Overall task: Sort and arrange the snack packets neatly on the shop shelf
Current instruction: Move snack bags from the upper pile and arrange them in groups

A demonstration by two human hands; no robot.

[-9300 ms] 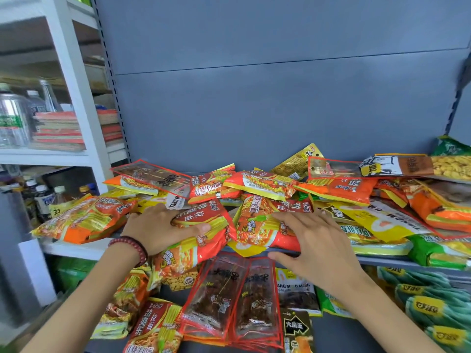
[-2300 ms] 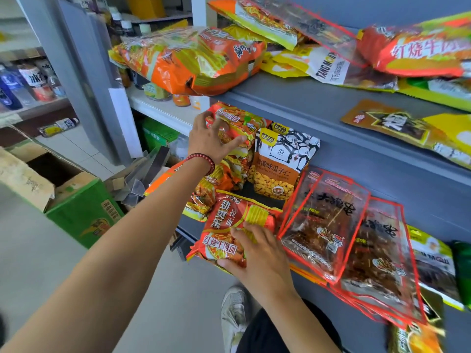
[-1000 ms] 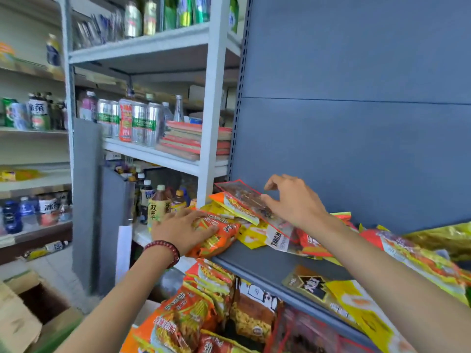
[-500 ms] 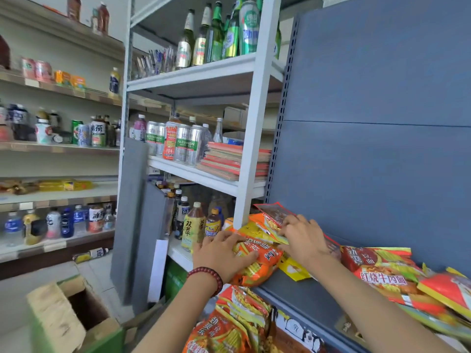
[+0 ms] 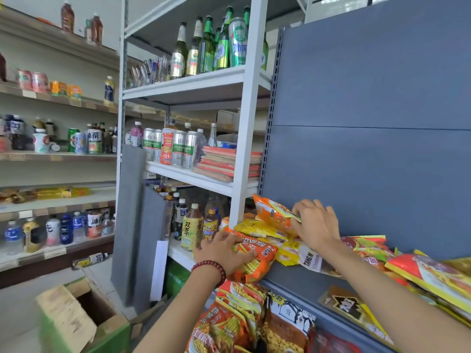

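A pile of snack packets lies at the left end of the grey shelf [image 5: 300, 281]. My left hand [image 5: 221, 253], with a red bead bracelet, rests on an orange noodle packet [image 5: 257, 258] at the shelf's corner, fingers curled over its edge. My right hand [image 5: 316, 225] holds the edge of another orange packet [image 5: 274, 212], tilted up above a yellow packet [image 5: 254, 229]. More red, yellow and orange packets [image 5: 420, 271] lie to the right. Orange packets [image 5: 229, 319] and a black-and-white seed packet [image 5: 288, 319] sit on the lower shelf.
A white rack [image 5: 242, 138] stands just left of the grey shelf, carrying cans, drink bottles [image 5: 192, 226] and flat red boxes [image 5: 226, 161]. An open cardboard box [image 5: 76, 319] sits on the floor at lower left. Grey panels [image 5: 130, 220] lean against the rack.
The view has tilted up and left from the lower shelf to the upper one. My right hand has lifted an orange packet's edge up off the pile; my left hand stays on the corner packet.
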